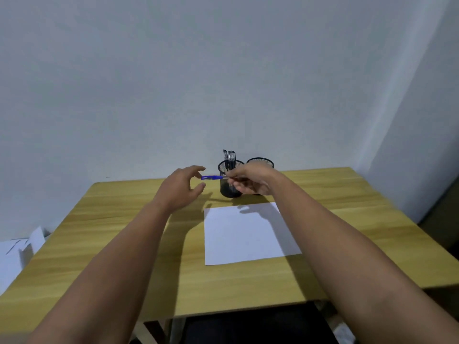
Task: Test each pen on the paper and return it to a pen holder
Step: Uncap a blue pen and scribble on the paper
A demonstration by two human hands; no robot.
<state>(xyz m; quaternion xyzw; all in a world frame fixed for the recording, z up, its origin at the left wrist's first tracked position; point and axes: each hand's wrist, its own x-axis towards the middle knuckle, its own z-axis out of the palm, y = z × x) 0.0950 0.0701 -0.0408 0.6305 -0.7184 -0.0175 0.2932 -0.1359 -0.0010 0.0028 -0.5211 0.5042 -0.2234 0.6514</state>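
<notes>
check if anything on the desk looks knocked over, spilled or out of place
Nothing stands out. Both black mesh pen holders stand upright by the wall, the white paper sheet lies flat and unmarked on the wooden table, and the blue pen is held level in the right hand.

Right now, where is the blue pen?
In the head view, the blue pen is held level in the right hand, in front of the left pen holder and beyond the paper, capped end toward the open left hand.
</notes>
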